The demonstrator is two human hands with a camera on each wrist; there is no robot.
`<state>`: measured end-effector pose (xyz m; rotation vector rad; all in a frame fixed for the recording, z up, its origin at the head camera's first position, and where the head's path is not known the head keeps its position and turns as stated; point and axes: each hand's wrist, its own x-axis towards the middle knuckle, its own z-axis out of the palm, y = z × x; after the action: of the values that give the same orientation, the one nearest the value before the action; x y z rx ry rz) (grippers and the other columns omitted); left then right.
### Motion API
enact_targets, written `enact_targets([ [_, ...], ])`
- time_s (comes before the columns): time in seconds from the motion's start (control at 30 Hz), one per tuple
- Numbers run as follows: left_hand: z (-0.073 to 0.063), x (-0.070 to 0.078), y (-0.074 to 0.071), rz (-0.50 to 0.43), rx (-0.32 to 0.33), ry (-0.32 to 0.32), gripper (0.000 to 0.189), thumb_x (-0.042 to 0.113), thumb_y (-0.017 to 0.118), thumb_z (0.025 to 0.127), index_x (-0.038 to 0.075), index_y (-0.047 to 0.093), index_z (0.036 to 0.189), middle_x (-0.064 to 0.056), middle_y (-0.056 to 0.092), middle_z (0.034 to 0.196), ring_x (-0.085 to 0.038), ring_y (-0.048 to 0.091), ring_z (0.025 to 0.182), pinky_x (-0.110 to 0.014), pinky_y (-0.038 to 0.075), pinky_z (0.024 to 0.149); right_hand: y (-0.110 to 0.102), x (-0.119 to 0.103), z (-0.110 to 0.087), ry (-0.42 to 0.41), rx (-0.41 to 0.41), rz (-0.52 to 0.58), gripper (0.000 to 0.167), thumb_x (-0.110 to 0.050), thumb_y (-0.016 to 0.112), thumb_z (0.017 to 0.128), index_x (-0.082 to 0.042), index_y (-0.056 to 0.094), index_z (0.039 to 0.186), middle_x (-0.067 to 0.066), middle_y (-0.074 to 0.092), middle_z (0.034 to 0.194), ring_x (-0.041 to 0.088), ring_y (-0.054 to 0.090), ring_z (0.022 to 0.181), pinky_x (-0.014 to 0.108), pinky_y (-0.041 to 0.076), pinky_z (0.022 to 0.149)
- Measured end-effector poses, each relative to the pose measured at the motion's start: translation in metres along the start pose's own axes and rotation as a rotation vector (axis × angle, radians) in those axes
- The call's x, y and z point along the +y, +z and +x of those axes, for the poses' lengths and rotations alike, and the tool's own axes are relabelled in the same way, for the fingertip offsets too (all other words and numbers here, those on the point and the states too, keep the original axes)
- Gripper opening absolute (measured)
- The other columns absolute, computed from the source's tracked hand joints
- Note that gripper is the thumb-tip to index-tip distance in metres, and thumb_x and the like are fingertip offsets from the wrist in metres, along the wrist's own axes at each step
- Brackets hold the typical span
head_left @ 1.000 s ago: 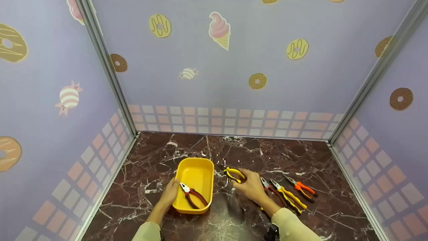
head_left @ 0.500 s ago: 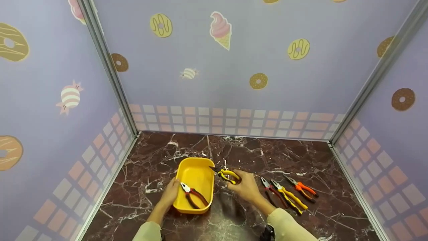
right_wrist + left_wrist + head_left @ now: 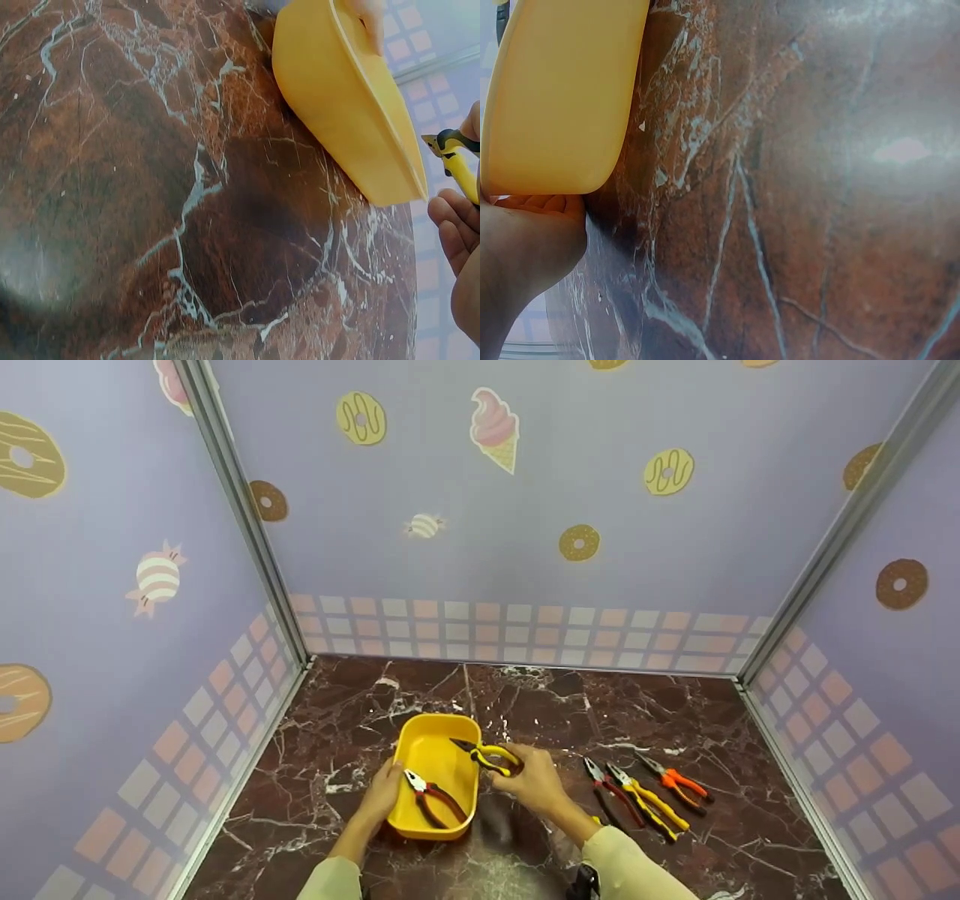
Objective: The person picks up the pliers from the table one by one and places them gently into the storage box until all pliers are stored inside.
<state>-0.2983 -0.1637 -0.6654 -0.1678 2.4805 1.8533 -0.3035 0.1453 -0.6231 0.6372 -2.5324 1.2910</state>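
Note:
A yellow rectangular container [image 3: 437,729] stands on the table, and my left hand [image 3: 381,793] grips its left wall, the thumb at the rim. Inside lie pliers with red-and-black handles [image 3: 436,802], their bright jaws toward the left wall. My right hand [image 3: 534,781] holds yellow-and-black pliers [image 3: 491,756] by the handles. Their dark pointed jaws reach over the container's right rim, above its inside. In the right wrist view these pliers [image 3: 459,169] appear at the right edge beside the container [image 3: 337,97]. The left wrist view shows the container's outer wall [image 3: 562,97] above my left hand [image 3: 536,240].
To the right on the dark red marbled table [image 3: 540,701] lie red-and-black pliers [image 3: 615,790], yellow-and-black pliers [image 3: 649,800] and orange-and-black pliers [image 3: 677,782]. Something small and yellow shows beside my right forearm. Patterned purple walls [image 3: 525,570] enclose the back and sides.
My right hand has moved left with the yellow-and-black pliers, bringing their jaws from right of the container to above its inside. The left hand and the container have stayed put.

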Motion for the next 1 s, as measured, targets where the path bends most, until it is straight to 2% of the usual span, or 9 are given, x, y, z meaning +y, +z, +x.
enact_targets([
  [0.23, 0.000, -0.001, 0.001, 0.009, 0.001, -0.005, 0.055, 0.025, 0.033, 0.117, -0.010, 0.034, 0.159, -0.033, 0.045, 0.156, -0.047, 0.044, 0.142, -0.061, 0.029, 0.122, 0.012, -0.006, 0.001, -0.048, -0.015, -0.017, 0.024, -0.019, 0.088, 0.080, -0.015, 0.075, 0.101, -0.006, 0.070, 0.081, 0.005, 0.058, 0.068, 0.021, 0.050, 0.060],
  [0.37, 0.001, -0.001, 0.001, 0.009, 0.005, -0.010, 0.055, 0.026, 0.033, 0.117, -0.009, 0.034, 0.159, -0.033, 0.045, 0.156, -0.047, 0.044, 0.143, -0.060, 0.029, 0.123, 0.016, -0.009, 0.002, -0.078, -0.012, -0.017, 0.032, -0.019, 0.087, 0.079, -0.011, 0.078, 0.109, -0.001, 0.074, 0.087, 0.009, 0.063, 0.073, 0.022, 0.053, 0.065],
  [0.6, 0.000, 0.000, 0.000, 0.000, 0.004, -0.001, 0.055, 0.025, 0.033, 0.117, -0.011, 0.032, 0.159, -0.034, 0.042, 0.158, -0.049, 0.039, 0.146, -0.060, 0.026, 0.124, 0.025, -0.011, 0.007, -0.081, -0.021, -0.010, 0.027, -0.021, 0.087, 0.080, -0.009, 0.076, 0.102, -0.002, 0.067, 0.078, 0.006, 0.057, 0.069, 0.022, 0.050, 0.061],
  [0.7, -0.001, 0.001, -0.001, -0.005, 0.002, 0.001, 0.055, 0.025, 0.034, 0.117, -0.010, 0.033, 0.159, -0.034, 0.045, 0.156, -0.047, 0.042, 0.144, -0.060, 0.028, 0.123, 0.028, -0.014, 0.009, -0.071, -0.023, 0.009, 0.038, -0.021, 0.088, 0.080, -0.002, 0.078, 0.112, 0.001, 0.071, 0.081, 0.006, 0.059, 0.071, 0.022, 0.053, 0.063],
  [0.83, -0.004, 0.003, -0.001, -0.005, -0.002, 0.001, 0.053, 0.025, 0.034, 0.117, -0.008, 0.036, 0.159, -0.033, 0.049, 0.151, -0.045, 0.048, 0.137, -0.060, 0.031, 0.121, 0.031, -0.017, 0.011, -0.065, -0.034, -0.019, 0.045, -0.024, 0.088, 0.080, -0.003, 0.078, 0.118, 0.005, 0.075, 0.084, 0.006, 0.062, 0.074, 0.023, 0.055, 0.067],
  [1.0, -0.004, 0.004, -0.001, 0.017, -0.001, -0.001, 0.056, 0.027, 0.034, 0.117, -0.009, 0.034, 0.159, -0.033, 0.045, 0.155, -0.047, 0.043, 0.142, -0.061, 0.029, 0.122, 0.036, -0.020, 0.015, -0.080, -0.036, -0.059, 0.029, -0.025, 0.087, 0.080, -0.011, 0.077, 0.103, 0.003, 0.073, 0.080, 0.010, 0.062, 0.071, 0.023, 0.052, 0.064],
])
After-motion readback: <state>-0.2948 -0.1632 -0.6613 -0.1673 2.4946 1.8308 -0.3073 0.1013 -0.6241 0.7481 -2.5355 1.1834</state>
